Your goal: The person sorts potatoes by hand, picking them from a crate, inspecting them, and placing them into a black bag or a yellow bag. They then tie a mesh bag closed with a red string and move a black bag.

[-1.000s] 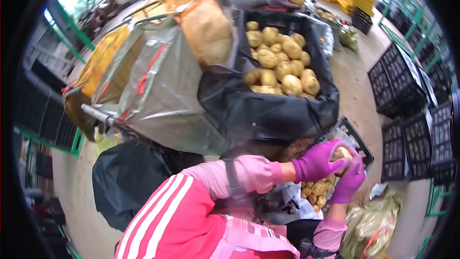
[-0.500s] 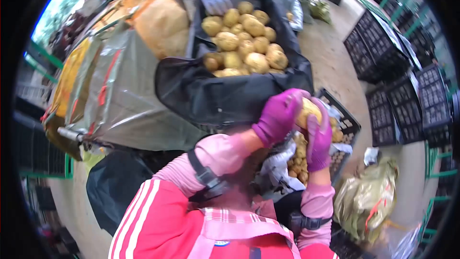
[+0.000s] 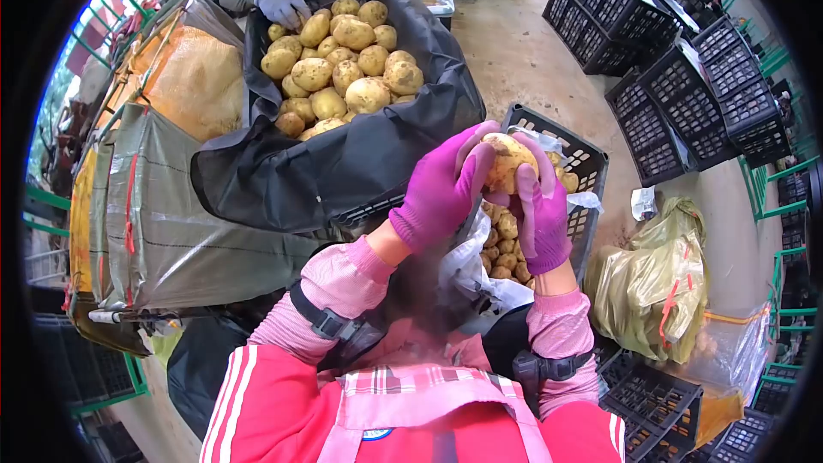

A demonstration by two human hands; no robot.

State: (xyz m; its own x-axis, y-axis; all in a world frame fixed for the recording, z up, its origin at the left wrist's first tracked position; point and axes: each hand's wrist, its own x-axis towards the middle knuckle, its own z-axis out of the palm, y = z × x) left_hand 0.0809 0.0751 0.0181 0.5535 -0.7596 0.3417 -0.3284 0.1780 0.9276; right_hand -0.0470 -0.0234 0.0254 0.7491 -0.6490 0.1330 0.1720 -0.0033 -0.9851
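Observation:
In purple gloves, my left hand [image 3: 439, 187] and my right hand [image 3: 544, 216] grip one large potato [image 3: 509, 161] between them. Dark soil marks show on its yellow skin. The hands hold it above a black crate [image 3: 596, 150] lined with white film, where smaller potatoes [image 3: 504, 249] lie. To the left, a crate draped in black cloth [image 3: 334, 176] holds a heap of large potatoes [image 3: 367, 94].
Across the heap, a co-worker's gloved hand [image 3: 283, 4] rests at its far left corner. Stacked black crates [image 3: 686, 111] stand at the right, above a yellowish plastic sack [image 3: 647, 279]. Covered sacks [image 3: 197, 231] fill the left side.
My view has swung to the right, so the heap and crates appear farther left. The potato stays between both hands, and its soiled side now shows more.

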